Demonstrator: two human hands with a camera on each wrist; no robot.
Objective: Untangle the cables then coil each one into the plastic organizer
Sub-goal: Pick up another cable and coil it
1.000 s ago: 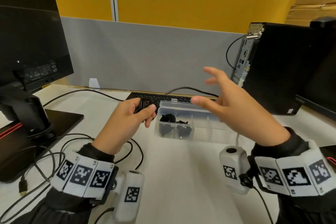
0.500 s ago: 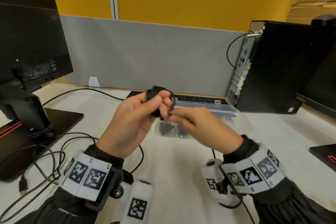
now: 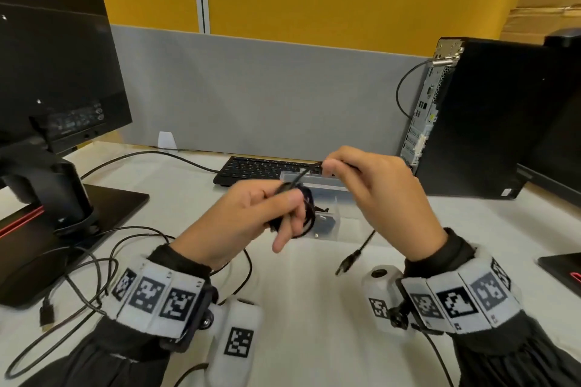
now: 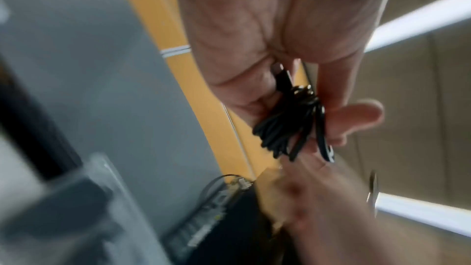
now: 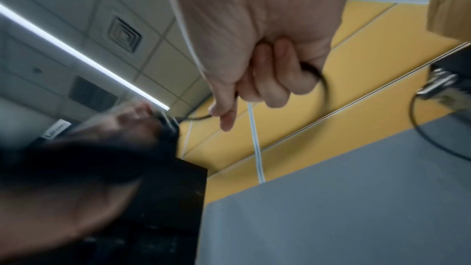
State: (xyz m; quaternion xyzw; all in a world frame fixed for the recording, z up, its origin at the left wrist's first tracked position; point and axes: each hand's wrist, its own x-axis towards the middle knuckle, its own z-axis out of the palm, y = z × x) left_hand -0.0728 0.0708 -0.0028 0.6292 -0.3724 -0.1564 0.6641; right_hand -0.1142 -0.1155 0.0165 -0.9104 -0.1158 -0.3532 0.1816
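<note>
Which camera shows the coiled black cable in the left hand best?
Left wrist: the coiled cable fills the left hand's grip, loops distinct. Head view shows the coil partly behind fingers. Right wrist shows only a dark blur.

Both bare hands, the left hand (image 3: 248, 220) and right hand (image 3: 386, 198), emerge from dark sleeves (image 3: 103, 358), each wrist wrapped behind the grip in a white band (image 3: 157, 295) of black square-pattern markers, with a white marker-tagged camera pod (image 3: 234, 339) and thin black cable (image 3: 437, 358) beneath.
</note>
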